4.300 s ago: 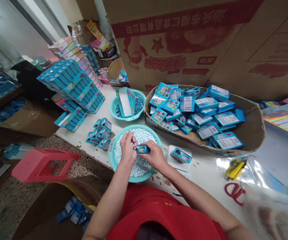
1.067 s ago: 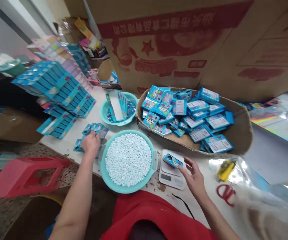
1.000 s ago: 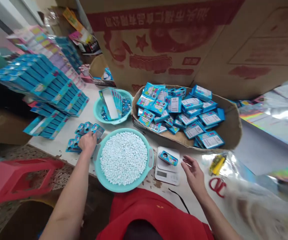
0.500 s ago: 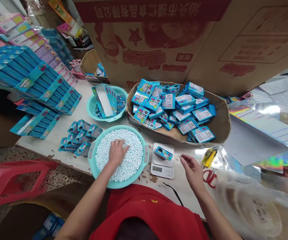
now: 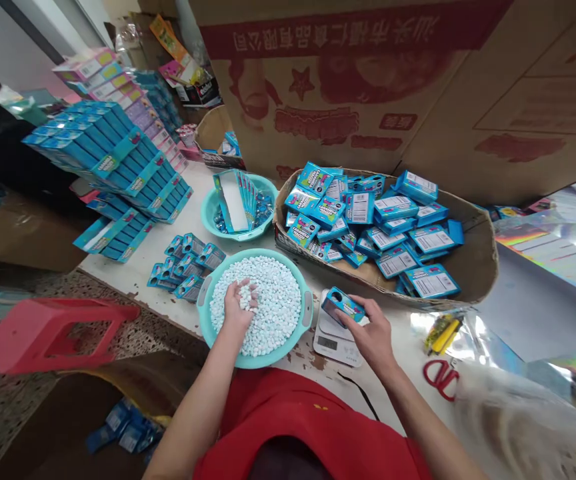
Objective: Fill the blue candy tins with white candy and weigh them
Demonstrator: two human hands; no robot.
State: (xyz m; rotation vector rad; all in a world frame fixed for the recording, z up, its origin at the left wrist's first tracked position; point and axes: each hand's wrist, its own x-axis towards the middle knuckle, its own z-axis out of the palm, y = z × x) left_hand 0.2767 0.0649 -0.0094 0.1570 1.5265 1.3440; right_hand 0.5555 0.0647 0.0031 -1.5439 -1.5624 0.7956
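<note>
My left hand (image 5: pixel 237 312) is turned palm up over the teal basin (image 5: pixel 309 309), fingers curled round a small heap of white candies (image 5: pixel 246 293). More white candies (image 5: pixel 273 313) fill the basin beneath it. Thumb and fingers of my right hand (image 5: pixel 375 339) grip a small blue candy box (image 5: pixel 345 305) with a round hole in one face. That box is just above the white digital scale (image 5: pixel 341 350), whose display is too small to read; I cannot tell whether they touch. A group of similar blue boxes (image 5: pixel 185 267) stands left of the basin.
Behind the scale is a cut-down carton (image 5: pixel 483 267) of blue boxes. Another teal basin (image 5: pixel 208 217) holds small wrapped pieces and flat card. Stacked display boxes (image 5: pixel 128 167) stand left. Red scissors (image 5: pixel 441 380) and a yellow-handled tool (image 5: pixel 445 337) lie right. A red stool (image 5: pixel 43 333) is below left.
My right hand has moved left to the scale and taken hold of the blue box. My left hand has turned palm up with candies in it. The view has shifted left.
</note>
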